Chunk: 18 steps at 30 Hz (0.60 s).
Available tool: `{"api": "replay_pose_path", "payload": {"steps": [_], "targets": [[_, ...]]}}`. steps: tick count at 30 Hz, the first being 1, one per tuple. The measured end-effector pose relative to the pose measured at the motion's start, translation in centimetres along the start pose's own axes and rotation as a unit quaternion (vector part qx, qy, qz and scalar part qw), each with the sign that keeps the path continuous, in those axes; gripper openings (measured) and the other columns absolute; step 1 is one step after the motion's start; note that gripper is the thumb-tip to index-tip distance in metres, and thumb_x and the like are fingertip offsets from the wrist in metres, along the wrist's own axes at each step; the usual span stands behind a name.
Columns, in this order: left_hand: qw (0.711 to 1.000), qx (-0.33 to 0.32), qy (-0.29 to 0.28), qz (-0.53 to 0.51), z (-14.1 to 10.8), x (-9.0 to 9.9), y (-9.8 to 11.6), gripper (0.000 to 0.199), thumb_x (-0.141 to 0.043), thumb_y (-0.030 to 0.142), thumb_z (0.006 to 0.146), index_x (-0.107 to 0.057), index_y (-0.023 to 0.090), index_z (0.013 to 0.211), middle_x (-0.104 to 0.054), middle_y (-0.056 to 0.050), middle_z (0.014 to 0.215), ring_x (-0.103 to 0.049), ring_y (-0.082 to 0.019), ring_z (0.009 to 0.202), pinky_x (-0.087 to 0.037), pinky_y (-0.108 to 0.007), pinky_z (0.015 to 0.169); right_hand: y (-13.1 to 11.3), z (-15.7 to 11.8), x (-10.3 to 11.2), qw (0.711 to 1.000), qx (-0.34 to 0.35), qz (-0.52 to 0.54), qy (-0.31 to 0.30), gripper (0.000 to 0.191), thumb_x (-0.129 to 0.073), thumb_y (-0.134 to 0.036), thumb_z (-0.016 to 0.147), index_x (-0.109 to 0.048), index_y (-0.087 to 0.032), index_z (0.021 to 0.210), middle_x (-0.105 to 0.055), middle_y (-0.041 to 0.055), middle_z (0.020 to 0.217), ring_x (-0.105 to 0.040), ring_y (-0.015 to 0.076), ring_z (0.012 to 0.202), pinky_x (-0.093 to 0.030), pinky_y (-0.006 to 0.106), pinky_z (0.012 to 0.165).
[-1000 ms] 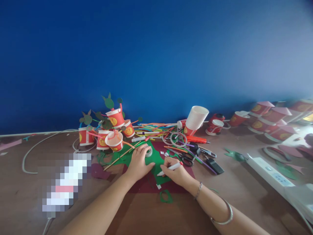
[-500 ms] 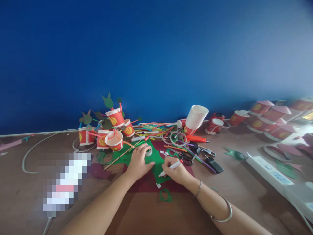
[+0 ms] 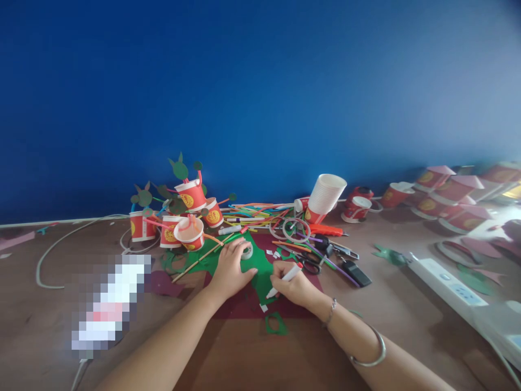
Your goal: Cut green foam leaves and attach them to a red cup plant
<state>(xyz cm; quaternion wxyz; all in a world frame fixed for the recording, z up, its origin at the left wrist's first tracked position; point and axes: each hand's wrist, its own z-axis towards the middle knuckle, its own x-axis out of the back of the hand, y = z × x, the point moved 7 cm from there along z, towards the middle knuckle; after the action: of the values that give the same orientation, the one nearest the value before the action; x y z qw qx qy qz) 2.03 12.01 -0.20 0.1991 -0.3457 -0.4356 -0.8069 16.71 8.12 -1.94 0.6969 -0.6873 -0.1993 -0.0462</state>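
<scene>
My left hand (image 3: 234, 271) lies spread on the green paper (image 3: 261, 266), its fingers by a roll of clear tape (image 3: 247, 251). Closed round a white marker with a red end (image 3: 292, 272) is my right hand (image 3: 293, 285). The marker's tip points down and left at the lower part of the green paper. Dark red paper (image 3: 244, 310) lies beneath the green one. Small white scraps sit near the right hand, and a green cut-out with a hole (image 3: 276, 323) is just below.
Decorated red cups (image 3: 189, 233) stand at back left, a tall cup stack (image 3: 324, 200) at back centre. Scissors (image 3: 310, 264), keys and straws (image 3: 260, 212) lie behind my right hand. A power strip (image 3: 451, 283) is at right, with more cups beyond.
The marker's tip has shifted slightly down and to the right, with my right hand still round it. My left hand has stayed in place.
</scene>
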Motion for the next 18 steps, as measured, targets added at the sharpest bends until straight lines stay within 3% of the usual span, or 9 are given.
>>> {"api": "replay_pose_path", "payload": {"steps": [14, 18], "targets": [[1.000, -0.003, 0.004, 0.002, -0.1, 0.0, -0.1, 0.055, -0.068, 0.032, 0.067, -0.049, 0.022, 0.117, -0.048, -0.011, 0.127, -0.041, -0.031, 0.122, -0.033, -0.048, 0.101, 0.0, -0.1, -0.4, 0.997, -0.040, 0.063, -0.028, 0.019, -0.052, -0.021, 0.064, -0.037, -0.020, 0.052, -0.046, -0.0068, 0.042, -0.058, 0.0123, 0.041, -0.037, 0.017, 0.034], [1.000, 0.001, 0.005, 0.005, -0.1, -0.1, -0.2, 0.055, -0.068, 0.030, 0.067, -0.048, 0.022, 0.118, -0.048, -0.011, 0.127, -0.042, -0.030, 0.121, -0.033, -0.048, 0.101, 0.1, 0.0, 0.6, 0.993, -0.050, 0.110, 0.010, 0.020, -0.053, -0.023, 0.064, -0.038, -0.020, 0.051, -0.047, -0.0070, 0.043, -0.056, 0.0118, 0.040, -0.042, 0.019, 0.036]]}}
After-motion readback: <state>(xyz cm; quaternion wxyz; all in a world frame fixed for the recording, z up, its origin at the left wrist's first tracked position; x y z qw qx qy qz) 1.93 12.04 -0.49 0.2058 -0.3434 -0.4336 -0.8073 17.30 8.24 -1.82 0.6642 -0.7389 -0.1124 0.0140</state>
